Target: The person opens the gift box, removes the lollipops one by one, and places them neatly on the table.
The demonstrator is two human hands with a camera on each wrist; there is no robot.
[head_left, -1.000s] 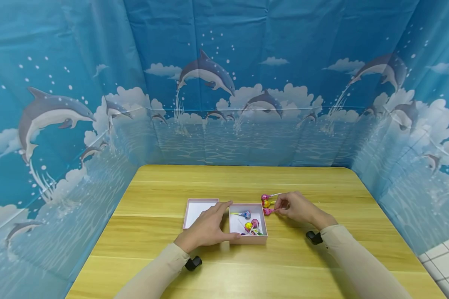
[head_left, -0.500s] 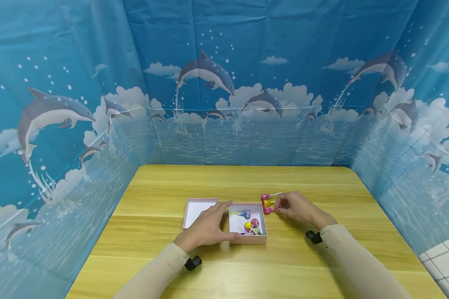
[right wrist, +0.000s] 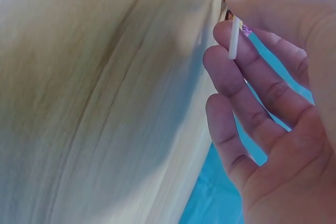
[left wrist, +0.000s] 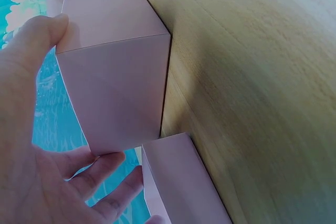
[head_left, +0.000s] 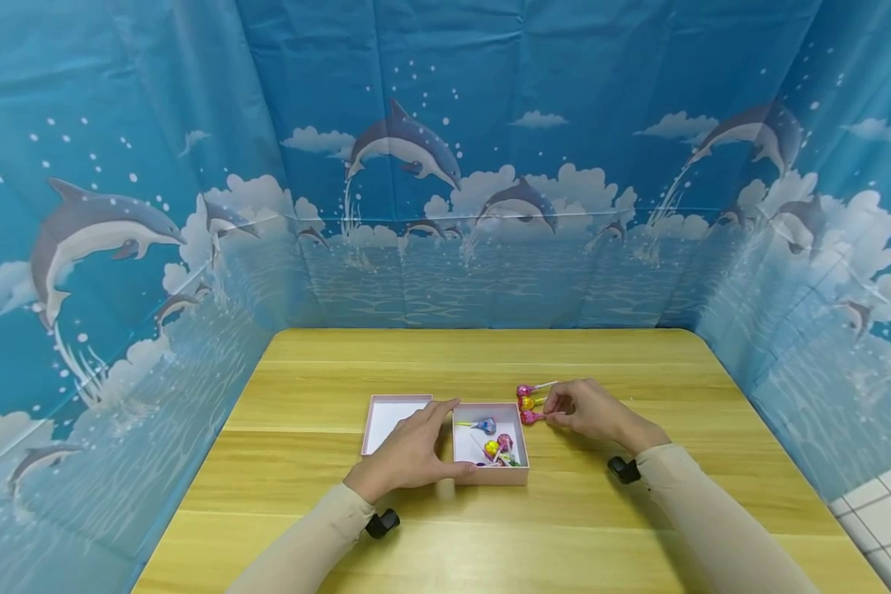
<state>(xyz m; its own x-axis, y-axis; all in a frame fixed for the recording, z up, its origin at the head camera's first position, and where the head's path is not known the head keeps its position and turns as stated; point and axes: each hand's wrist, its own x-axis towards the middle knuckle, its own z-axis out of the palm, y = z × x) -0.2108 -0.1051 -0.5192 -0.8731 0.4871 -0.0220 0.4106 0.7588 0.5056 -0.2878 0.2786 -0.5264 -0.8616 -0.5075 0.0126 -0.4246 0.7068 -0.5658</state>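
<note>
A pink box (head_left: 490, 477) with a white inside stands on the table, holding several wrapped lollipops, among them a blue one (head_left: 487, 426). My left hand (head_left: 410, 452) holds its left side, thumb at the near corner and fingers toward the far corner; the left wrist view shows the box (left wrist: 115, 93) between them. To the right of the box, my right hand (head_left: 590, 411) pinches the white stick (right wrist: 234, 40) of a pink lollipop (head_left: 530, 418) between thumb and index finger. Just beyond it lie a yellow-orange lollipop (head_left: 526, 403) and another pink lollipop (head_left: 524, 390).
The shallow pink lid (head_left: 393, 408), white inside, lies left of the box, partly hidden by my left hand. A wooden table (head_left: 327, 363) bears everything. Blue dolphin-print curtains (head_left: 445, 280) enclose its back and sides.
The pink lollipop in my right hand has shifted slightly away from me, closer to the yellow-orange one. My left hand has kept its hold on the box.
</note>
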